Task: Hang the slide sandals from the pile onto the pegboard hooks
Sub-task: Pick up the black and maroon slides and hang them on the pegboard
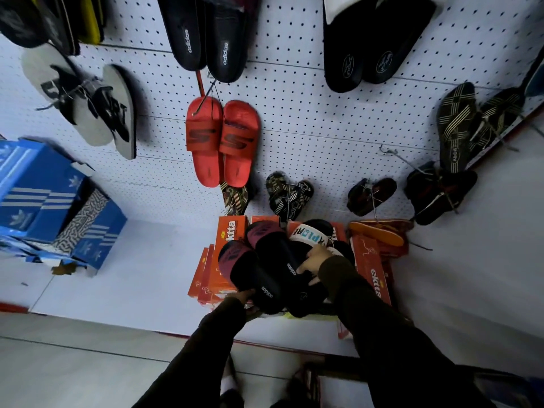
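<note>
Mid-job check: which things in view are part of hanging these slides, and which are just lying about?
In the job:
left hand and right hand, both on the black adidas slides
sandal pile
pegboard

Lying about:
blue adidas boxes
orange ektta boxes
red slides, already hung

Matt perforated white pegboard (309, 113), smooth rubbery red slides (222, 139), glossy orange cardboard boxes (372, 269), dark cloth sleeves (382, 334)

One head-worn wide-angle view looks forward and steeply down a white pegboard (294, 113) toward orange shoe boxes (232, 234) on the floor ledge. It sits close, the edges bending, perhaps from lens distortion.
</note>
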Tool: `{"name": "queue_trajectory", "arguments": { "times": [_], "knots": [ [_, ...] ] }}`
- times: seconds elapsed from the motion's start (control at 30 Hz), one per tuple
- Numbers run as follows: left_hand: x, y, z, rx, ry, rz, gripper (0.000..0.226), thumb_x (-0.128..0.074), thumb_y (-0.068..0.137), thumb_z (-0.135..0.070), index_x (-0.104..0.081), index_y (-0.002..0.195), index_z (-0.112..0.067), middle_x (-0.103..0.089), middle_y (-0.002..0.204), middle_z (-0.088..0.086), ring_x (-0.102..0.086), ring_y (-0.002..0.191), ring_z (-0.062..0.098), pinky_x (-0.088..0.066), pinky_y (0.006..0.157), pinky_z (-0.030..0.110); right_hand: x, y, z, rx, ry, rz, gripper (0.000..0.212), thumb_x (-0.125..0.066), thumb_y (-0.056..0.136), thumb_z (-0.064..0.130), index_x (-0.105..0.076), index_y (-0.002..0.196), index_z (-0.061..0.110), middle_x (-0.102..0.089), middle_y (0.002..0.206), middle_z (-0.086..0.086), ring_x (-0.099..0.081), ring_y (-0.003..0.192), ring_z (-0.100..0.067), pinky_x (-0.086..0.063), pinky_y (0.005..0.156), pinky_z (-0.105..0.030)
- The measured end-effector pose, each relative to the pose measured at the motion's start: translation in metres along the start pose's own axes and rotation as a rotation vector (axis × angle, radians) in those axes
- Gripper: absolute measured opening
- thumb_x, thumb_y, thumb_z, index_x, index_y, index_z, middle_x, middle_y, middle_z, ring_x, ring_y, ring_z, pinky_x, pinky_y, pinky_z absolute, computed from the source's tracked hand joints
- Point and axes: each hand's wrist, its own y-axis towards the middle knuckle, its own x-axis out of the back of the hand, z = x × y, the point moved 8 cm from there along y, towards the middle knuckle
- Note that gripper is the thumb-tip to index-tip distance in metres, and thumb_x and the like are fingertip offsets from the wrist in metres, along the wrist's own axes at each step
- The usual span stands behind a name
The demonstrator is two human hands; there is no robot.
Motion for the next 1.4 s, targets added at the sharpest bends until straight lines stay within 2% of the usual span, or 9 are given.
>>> {"name": "queue_trajectory", "arguments": {
  "times": [0.1,0.23,0.47,0.6,0.7,0.87,1.07,1.23,1.4],
  "knots": [
    [0.016,-0.001,-0.012,-0.074,-0.009,-0.022,0.049,-0.055,0.092,0.001,-0.045,0.14,-0.003,-0.059,0.098,0.02,-0.053,0.066,0.028,-0.046,0.088,0.054,-0.01,-0.009,-0.008,-0.064,0.211,0.115,0.054,-0.07,0.083,-0.008,-0.052,0.134,-0.002,-0.056,0.138,-0.024,-0.053,0.13,-0.045,-0.058,0.086,-0.051],
    [0.023,-0.02,-0.05,-0.244,-0.026,-0.025,0.052,-0.058,0.09,-0.002,-0.046,0.14,-0.013,-0.057,0.112,0.013,-0.056,0.068,0.023,-0.05,0.063,0.039,-0.012,-0.022,0.006,0.025,0.383,0.125,0.055,-0.064,0.085,-0.012,-0.055,0.138,0.002,-0.065,0.127,-0.017,-0.059,0.127,-0.042,-0.055,0.094,-0.052],
    [0.008,-0.08,-0.147,-0.616,-0.057,0.055,0.055,-0.061,0.089,-0.006,-0.047,0.141,-0.017,-0.063,0.108,0.006,-0.063,0.079,0.018,-0.05,0.061,0.029,0.018,-0.063,0.078,0.297,0.616,0.001,0.058,-0.067,0.081,-0.015,-0.054,0.136,0.0,-0.064,0.13,-0.02,-0.064,0.12,-0.041,-0.06,0.084,-0.051],
    [0.005,-0.122,-0.2,-0.81,-0.074,0.103,0.053,-0.061,0.09,-0.005,-0.049,0.14,-0.017,-0.058,0.136,0.012,-0.06,0.107,0.031,-0.053,0.07,0.031,0.04,-0.096,0.125,0.462,0.709,-0.05,0.057,-0.069,0.08,-0.015,-0.054,0.133,-0.001,-0.07,0.107,-0.009,-0.069,0.103,-0.031,-0.062,0.06,-0.034],
    [0.005,-0.158,-0.239,-0.957,-0.073,0.097,0.054,-0.061,0.09,-0.005,-0.048,0.141,-0.013,-0.053,0.141,0.013,-0.058,0.119,0.035,-0.051,0.083,0.038,0.056,-0.121,0.161,0.585,0.732,-0.108,0.056,-0.07,0.081,-0.013,-0.054,0.134,-0.002,-0.066,0.125,-0.015,-0.066,0.112,-0.031,-0.062,0.072,-0.039],
    [0.012,-0.228,-0.302,-1.208,-0.092,0.047,0.053,-0.062,0.089,-0.003,-0.049,0.14,-0.009,-0.054,0.139,0.018,-0.059,0.1,0.024,-0.051,0.099,0.05,0.081,-0.169,0.22,0.777,0.763,-0.192,0.054,-0.071,0.082,-0.011,-0.055,0.132,-0.001,-0.059,0.135,-0.018,-0.063,0.123,-0.039,-0.054,0.098,-0.055],
    [0.02,-0.297,-0.37,-1.419,-0.125,0.029,0.056,-0.062,0.09,-0.005,-0.044,0.143,-0.007,-0.052,0.141,0.015,-0.059,0.085,0.017,-0.051,0.099,0.051,0.098,-0.22,0.292,0.947,0.835,-0.17,0.055,-0.067,0.084,-0.012,-0.051,0.136,-0.002,-0.055,0.139,-0.019,-0.061,0.124,-0.04,-0.057,0.087,-0.045],
    [0.025,-0.335,-0.429,-1.524,-0.113,0.006,0.058,-0.063,0.089,-0.01,-0.045,0.144,-0.012,-0.054,0.139,0.014,-0.057,0.108,0.02,-0.05,0.1,0.053,0.115,-0.241,0.347,1.009,0.864,-0.165,0.054,-0.066,0.085,-0.013,-0.05,0.136,-0.003,-0.06,0.136,-0.022,-0.062,0.123,-0.042,-0.056,0.087,-0.048],
    [0.021,-0.31,-0.47,-1.409,-0.013,0.011,0.055,-0.062,0.087,-0.01,-0.049,0.14,-0.016,-0.059,0.137,0.013,-0.056,0.127,0.03,-0.044,0.106,0.056,0.113,-0.228,0.368,0.944,0.858,-0.168,0.056,-0.065,0.085,-0.014,-0.049,0.138,-0.004,-0.062,0.134,-0.025,-0.063,0.122,-0.044,-0.056,0.09,-0.053]
  ]
}}
